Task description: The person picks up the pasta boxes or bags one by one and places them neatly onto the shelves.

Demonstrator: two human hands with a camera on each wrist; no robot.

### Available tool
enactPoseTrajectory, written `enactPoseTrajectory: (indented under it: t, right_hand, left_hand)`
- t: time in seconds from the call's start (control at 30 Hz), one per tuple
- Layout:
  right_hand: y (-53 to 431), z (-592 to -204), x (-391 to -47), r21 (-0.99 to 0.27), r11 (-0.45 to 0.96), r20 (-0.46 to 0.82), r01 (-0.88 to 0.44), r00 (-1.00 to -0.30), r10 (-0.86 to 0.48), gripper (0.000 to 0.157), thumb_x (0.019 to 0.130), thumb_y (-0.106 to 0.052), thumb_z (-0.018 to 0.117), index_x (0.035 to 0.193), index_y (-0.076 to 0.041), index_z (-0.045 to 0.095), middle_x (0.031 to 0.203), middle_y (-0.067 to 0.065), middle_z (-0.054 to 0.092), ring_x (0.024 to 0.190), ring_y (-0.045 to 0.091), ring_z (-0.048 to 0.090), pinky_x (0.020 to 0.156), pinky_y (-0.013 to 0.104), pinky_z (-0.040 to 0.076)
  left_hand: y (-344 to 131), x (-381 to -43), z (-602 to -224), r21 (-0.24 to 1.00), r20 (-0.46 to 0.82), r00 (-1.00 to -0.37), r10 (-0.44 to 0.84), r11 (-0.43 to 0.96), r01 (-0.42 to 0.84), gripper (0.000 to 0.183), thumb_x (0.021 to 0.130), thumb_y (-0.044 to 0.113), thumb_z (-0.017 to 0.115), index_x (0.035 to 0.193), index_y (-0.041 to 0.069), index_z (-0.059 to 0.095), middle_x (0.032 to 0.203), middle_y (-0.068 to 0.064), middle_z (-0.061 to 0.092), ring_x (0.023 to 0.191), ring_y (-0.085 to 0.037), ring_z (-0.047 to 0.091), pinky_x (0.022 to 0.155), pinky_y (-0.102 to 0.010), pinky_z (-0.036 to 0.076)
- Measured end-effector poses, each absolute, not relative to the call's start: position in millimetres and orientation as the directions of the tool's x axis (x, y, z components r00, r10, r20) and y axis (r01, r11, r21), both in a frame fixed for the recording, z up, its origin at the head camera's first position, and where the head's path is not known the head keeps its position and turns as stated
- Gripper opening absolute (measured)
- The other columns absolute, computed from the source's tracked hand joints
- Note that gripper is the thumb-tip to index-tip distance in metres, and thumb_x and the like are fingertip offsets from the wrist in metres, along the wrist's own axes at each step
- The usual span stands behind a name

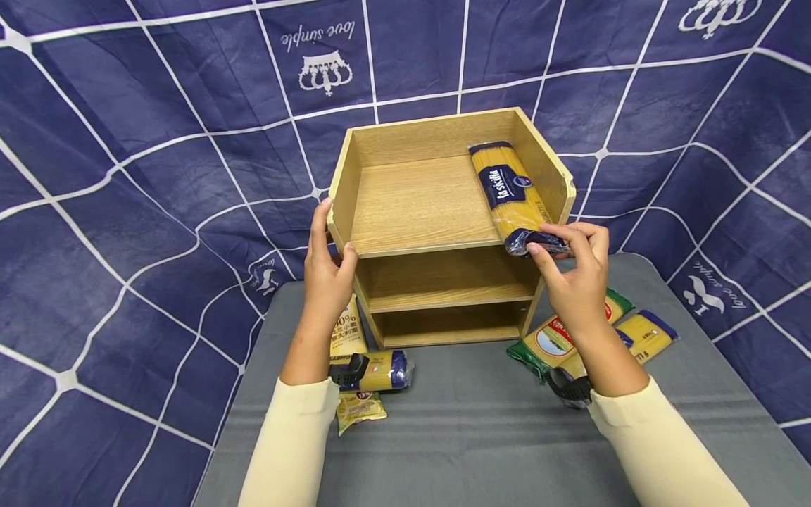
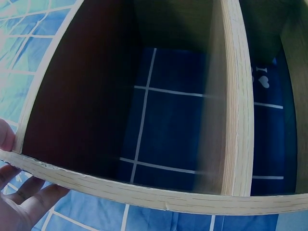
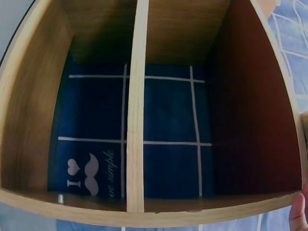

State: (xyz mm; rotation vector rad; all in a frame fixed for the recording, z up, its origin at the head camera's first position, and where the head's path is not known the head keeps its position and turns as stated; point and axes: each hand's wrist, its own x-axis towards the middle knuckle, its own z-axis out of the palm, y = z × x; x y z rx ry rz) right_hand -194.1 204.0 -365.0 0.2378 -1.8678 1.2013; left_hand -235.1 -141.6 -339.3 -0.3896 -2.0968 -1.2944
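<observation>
A wooden shelf unit with an open top tray and two compartments below stands in the middle of the head view. My left hand grips its left side panel, thumb at the front edge and fingers along the outside, as the left wrist view confirms at the panel edge. On the right of the top tray lies a pack of spaghetti with a dark blue label. My right hand pinches its near end between thumb and fingers, just over the front edge. In the right wrist view only a fingertip shows.
Right of the unit, a green-and-red pasta bag and a yellow-and-blue pack lie on the grey table. To the left are a cream pack, a blue-ended spaghetti pack and a small yellow bag. Blue checked cloth hangs around.
</observation>
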Motion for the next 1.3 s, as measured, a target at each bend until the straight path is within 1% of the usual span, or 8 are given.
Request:
enactPoseTrajectory:
  t: [0.23, 0.47, 0.57, 0.73, 0.87, 0.97, 1.1, 1.3]
  right_hand:
    - [208.4, -370.8, -188.2, -0.677, 0.478, 0.715, -0.559, -0.655, 0.246, 0.045, 0.088, 0.0, 0.075, 0.131, -0.011, 0.068, 0.122, -0.018, 0.043, 0.103, 0.001, 0.048, 0.079, 0.012, 0.045]
    - [214.8, -376.4, -178.9, -0.711, 0.411, 0.69, -0.571, -0.678, 0.252, 0.057, 0.089, 0.007, 0.069, 0.143, -0.004, 0.055, 0.12, -0.016, 0.047, 0.097, 0.005, 0.056, 0.083, 0.011, 0.046]
    - [217.8, -380.0, -175.4, -0.726, 0.398, 0.676, -0.561, -0.69, 0.26, 0.055, 0.09, 0.007, 0.067, 0.143, -0.001, 0.053, 0.118, -0.016, 0.048, 0.098, 0.005, 0.057, 0.084, 0.011, 0.045]
    - [223.3, -389.5, -170.4, -0.744, 0.359, 0.662, -0.564, -0.696, 0.279, 0.048, 0.09, 0.01, 0.064, 0.138, 0.007, 0.054, 0.118, -0.01, 0.052, 0.1, 0.006, 0.058, 0.086, 0.011, 0.046]
    - [228.3, -396.9, -165.1, -0.764, 0.331, 0.641, -0.554, -0.709, 0.293, 0.042, 0.092, 0.01, 0.062, 0.133, 0.009, 0.057, 0.119, -0.006, 0.055, 0.103, 0.007, 0.059, 0.087, 0.011, 0.047]
    - [232.1, -402.0, -161.1, -0.774, 0.312, 0.631, -0.551, -0.718, 0.295, 0.038, 0.092, 0.009, 0.062, 0.131, 0.009, 0.059, 0.119, -0.005, 0.056, 0.104, 0.008, 0.059, 0.088, 0.011, 0.048]
    - [237.0, -409.0, -156.7, -0.786, 0.298, 0.616, -0.542, -0.729, 0.3, 0.036, 0.092, 0.009, 0.062, 0.128, 0.011, 0.06, 0.118, -0.005, 0.057, 0.104, 0.007, 0.059, 0.088, 0.011, 0.048]
    - [245.5, -418.2, -148.9, -0.811, 0.361, 0.568, -0.46, -0.767, 0.299, 0.036, 0.093, 0.005, 0.063, 0.129, 0.007, 0.061, 0.118, -0.008, 0.056, 0.107, 0.005, 0.057, 0.087, 0.007, 0.048]
  left_hand:
    - [-143.0, -234.9, -339.6, 0.71, 0.632, -0.771, -0.082, 0.461, 0.533, 0.073, 0.095, 0.003, 0.054, 0.156, 0.038, 0.032, 0.156, -0.006, 0.041, 0.127, -0.029, 0.054, 0.092, -0.053, 0.052]
    - [-143.7, -234.5, -339.8, 0.721, 0.625, -0.775, -0.09, 0.446, 0.53, 0.072, 0.096, 0.003, 0.054, 0.155, 0.038, 0.032, 0.154, -0.007, 0.043, 0.128, -0.027, 0.054, 0.089, -0.057, 0.054]
    - [-143.4, -235.1, -338.8, 0.717, 0.631, -0.771, -0.091, 0.449, 0.534, 0.072, 0.095, 0.003, 0.054, 0.155, 0.038, 0.032, 0.153, -0.008, 0.043, 0.127, -0.027, 0.054, 0.089, -0.057, 0.055]
    - [-142.9, -236.0, -338.2, 0.707, 0.638, -0.763, -0.1, 0.469, 0.53, 0.073, 0.094, 0.002, 0.055, 0.155, 0.036, 0.033, 0.153, -0.007, 0.045, 0.125, -0.028, 0.055, 0.096, -0.051, 0.05]
    - [-142.5, -236.0, -339.1, 0.708, 0.638, -0.763, -0.103, 0.467, 0.53, 0.073, 0.094, 0.002, 0.055, 0.155, 0.036, 0.034, 0.154, -0.006, 0.044, 0.124, -0.026, 0.056, 0.093, -0.049, 0.051]
    - [-142.0, -236.3, -339.4, 0.716, 0.632, -0.768, -0.101, 0.455, 0.53, 0.073, 0.094, 0.002, 0.055, 0.155, 0.038, 0.034, 0.155, -0.006, 0.043, 0.123, -0.025, 0.056, 0.088, -0.051, 0.054]
    - [-141.9, -237.0, -339.7, 0.726, 0.625, -0.774, -0.101, 0.442, 0.527, 0.074, 0.094, 0.002, 0.054, 0.154, 0.039, 0.034, 0.155, -0.004, 0.042, 0.124, -0.025, 0.055, 0.087, -0.054, 0.054]
    - [-141.7, -235.9, -339.3, 0.724, 0.624, -0.775, -0.102, 0.448, 0.524, 0.074, 0.094, 0.002, 0.054, 0.155, 0.038, 0.034, 0.158, -0.002, 0.039, 0.126, -0.025, 0.054, 0.09, -0.052, 0.054]
